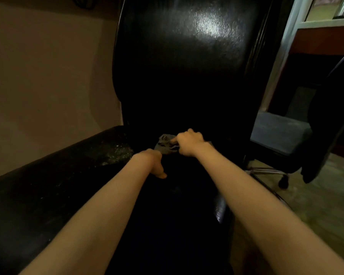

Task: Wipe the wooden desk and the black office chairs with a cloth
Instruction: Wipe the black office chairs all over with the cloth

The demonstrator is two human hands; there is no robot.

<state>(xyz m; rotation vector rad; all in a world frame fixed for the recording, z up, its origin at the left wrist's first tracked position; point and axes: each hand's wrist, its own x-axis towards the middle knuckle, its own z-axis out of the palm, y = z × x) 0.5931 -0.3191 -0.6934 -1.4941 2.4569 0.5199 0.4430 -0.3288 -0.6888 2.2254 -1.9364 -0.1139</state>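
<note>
Bunching crumpled grey cloth (164, 146) in right hand (189, 143), glossy black chair (187, 66), left hand (152, 163), grip unclear

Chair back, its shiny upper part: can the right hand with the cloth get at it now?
Probably yes. The right hand grips the cloth low at the chair back, and only bare surface lies between it and the shiny patch above. It needs a stretch upward.

I'm looking at a glossy black chair (187, 66) catching a white glare, a grey cloth (164, 145) carrying darker markings, a plain beige wall (48, 76), a blue-grey seat cushion (280, 133) and a reddish-brown desk (326, 40).
</note>
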